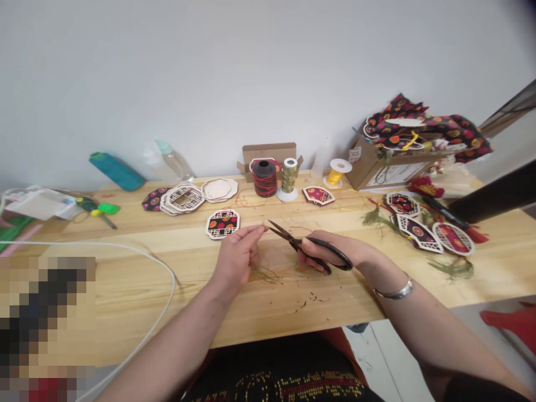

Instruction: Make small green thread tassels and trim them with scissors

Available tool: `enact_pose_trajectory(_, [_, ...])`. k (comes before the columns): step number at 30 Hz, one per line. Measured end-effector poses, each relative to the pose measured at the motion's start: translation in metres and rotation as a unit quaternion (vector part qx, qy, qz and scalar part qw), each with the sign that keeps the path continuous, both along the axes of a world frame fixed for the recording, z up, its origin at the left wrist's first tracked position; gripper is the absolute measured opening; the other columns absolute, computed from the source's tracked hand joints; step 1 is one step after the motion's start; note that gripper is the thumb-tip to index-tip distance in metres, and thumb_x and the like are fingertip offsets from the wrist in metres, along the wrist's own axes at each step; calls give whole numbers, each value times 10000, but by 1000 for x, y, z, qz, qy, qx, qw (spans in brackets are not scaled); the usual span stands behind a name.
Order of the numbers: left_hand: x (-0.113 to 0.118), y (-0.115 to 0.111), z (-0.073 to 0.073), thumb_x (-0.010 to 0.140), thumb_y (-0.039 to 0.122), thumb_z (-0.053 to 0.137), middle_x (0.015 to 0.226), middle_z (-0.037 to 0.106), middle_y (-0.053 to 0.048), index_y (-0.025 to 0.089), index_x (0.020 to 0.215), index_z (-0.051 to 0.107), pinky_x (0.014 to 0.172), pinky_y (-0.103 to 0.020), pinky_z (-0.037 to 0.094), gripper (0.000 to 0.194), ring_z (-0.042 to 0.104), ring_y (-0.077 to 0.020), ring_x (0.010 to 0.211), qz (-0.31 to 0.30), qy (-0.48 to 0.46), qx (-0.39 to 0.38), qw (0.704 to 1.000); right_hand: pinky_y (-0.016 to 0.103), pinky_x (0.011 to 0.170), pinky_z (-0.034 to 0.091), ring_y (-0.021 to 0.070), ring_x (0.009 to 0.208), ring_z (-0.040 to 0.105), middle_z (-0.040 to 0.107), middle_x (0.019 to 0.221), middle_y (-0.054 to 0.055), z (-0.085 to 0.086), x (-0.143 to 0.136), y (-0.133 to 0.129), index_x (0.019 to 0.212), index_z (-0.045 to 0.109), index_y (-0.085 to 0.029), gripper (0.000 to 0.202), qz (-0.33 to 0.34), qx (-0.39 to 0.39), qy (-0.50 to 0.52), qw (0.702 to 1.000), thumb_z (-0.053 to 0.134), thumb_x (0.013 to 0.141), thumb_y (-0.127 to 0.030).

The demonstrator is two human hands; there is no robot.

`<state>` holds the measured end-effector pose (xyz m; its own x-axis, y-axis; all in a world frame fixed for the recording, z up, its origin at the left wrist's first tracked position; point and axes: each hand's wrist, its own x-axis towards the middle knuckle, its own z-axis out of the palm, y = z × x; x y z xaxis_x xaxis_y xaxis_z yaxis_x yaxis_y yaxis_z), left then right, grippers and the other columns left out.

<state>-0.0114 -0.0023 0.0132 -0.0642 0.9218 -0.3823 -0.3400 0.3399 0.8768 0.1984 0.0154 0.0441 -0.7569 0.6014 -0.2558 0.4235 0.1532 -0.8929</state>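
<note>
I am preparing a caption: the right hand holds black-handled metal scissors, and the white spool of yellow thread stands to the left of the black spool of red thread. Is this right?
Not entirely: in the head view, the white spool of yellow thread stands to the right of the black spool of red thread. The right hand does hold the black-handled metal scissors.

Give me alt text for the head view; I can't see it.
The person's right hand holds black-handled scissors over a wooden table, their tips beside the pinching left hand; anything in its grip is too small to identify. Behind are a framed floral piece, thread spools and, at right, a cardboard box piled with patterned fabric.
</note>
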Motion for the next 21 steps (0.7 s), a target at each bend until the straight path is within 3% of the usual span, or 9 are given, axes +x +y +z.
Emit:
enact_pose_trajectory(7, [4, -4, 2, 612, 321, 755, 373, 286, 103, 127, 750, 704, 365, -179, 138, 244, 198, -26, 357, -56, 9, -3, 998, 213, 453, 383, 82, 470, 458, 468, 529, -10, 3, -5, -6, 705, 547, -133, 618, -39, 8, 9, 999, 286, 848, -674])
enact_pose_trajectory(21, [3, -4, 0, 626, 332, 751, 373, 291, 104, 129, 755, 701, 369, -184, 128, 246, 190, -24, 356, -68, 12, 1, 998, 202, 434, 363, 76, 457, 429, 439, 499, -20, -1, -4, -2, 702, 561, -117, 688, -32, 37, -1, 999, 276, 801, -736])
